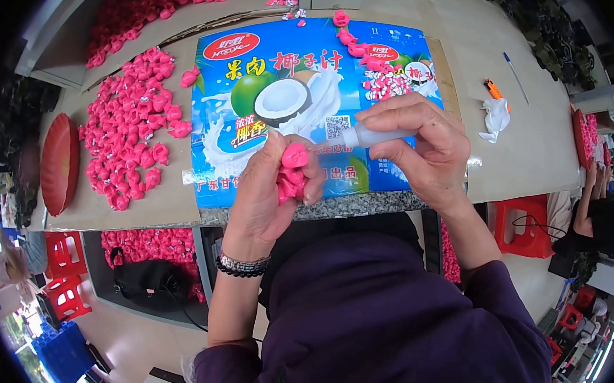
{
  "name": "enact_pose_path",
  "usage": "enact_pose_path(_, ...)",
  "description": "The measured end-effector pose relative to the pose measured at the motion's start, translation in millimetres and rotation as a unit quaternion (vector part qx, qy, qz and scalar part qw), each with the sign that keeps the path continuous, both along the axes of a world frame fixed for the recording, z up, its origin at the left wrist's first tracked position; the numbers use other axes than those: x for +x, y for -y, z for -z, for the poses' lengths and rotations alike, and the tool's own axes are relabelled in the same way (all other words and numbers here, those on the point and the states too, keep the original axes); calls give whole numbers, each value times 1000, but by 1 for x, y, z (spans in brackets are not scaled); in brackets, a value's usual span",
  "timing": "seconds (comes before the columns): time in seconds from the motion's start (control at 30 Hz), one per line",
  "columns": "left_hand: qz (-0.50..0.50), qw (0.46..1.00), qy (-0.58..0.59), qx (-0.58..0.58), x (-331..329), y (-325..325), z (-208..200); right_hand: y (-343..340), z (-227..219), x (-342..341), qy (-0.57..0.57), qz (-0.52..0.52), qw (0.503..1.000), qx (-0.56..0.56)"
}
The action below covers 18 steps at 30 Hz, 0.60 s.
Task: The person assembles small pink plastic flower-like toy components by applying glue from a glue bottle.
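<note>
My left hand (pixel 253 192) is closed around a small pink plastic figure (pixel 292 158), whose rounded end sticks up between thumb and fingers. What looks like more pink parts shows lower in the same grip. In my right hand (pixel 435 147) a translucent white squeeze bottle (pixel 378 135) lies nearly level. Its narrow tip points left, close to the figure; I cannot tell whether they touch. Both hands are above a blue printed cardboard sheet (pixel 236 150). Along its upper right runs a row of pink pieces (pixel 357 48), ending near a small pile of white-and-pink parts (pixel 387 84).
A wide heap of pink pieces (pixel 128 126) covers the table's left, beside a red scalloped tray (pixel 59 166). To the right lie an orange-handled tool (pixel 493 89), a crumpled white tissue (pixel 495 118) and a pen (pixel 516 77). The granite edge (pixel 344 207) is nearest me.
</note>
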<state>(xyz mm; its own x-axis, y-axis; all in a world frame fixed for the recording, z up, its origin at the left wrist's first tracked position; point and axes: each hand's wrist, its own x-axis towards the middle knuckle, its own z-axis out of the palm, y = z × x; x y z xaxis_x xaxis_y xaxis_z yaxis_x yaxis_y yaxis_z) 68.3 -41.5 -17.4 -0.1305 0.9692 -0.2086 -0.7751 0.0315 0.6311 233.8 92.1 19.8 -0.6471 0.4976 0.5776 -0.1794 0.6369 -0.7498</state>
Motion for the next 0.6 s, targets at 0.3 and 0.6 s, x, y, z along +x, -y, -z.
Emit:
enact_pose_path(0.3, -38, 997, -22, 60, 0, 2, 7, 6, -7, 6, -32, 34, 999, -6)
enact_pose_path(0.6, -89, 992, -53, 74, 9, 0, 0, 6, 0, 6, -31, 51, 998, -9)
